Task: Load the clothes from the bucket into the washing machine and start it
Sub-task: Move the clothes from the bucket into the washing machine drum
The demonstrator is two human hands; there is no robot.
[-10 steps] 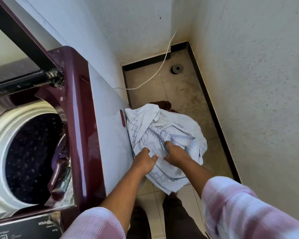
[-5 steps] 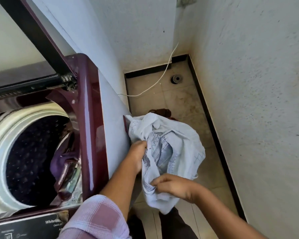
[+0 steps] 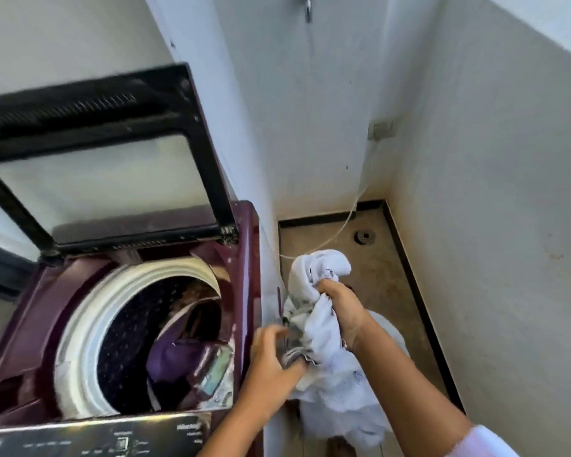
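A white patterned cloth [image 3: 327, 367] hangs bunched in the air just right of the maroon top-load washing machine [image 3: 248, 258]. My right hand [image 3: 343, 311] grips its upper part in a fist. My left hand [image 3: 271, 354] holds a lower fold beside the machine's right edge. The lid [image 3: 93, 166] stands raised. Inside the drum [image 3: 136, 331] lies a purple garment [image 3: 175, 357]. The bucket is hidden behind the cloth and my arms.
White walls close in at the right and back. A white cable [image 3: 340, 229] runs down the corner to the tiled floor, near a floor drain [image 3: 364, 237]. The control panel [image 3: 106, 437] lies at the machine's near edge.
Both hands have lifted the white cloth up off the bucket and bunched it, bringing it higher beside the machine. The view has tilted up, showing the lid.
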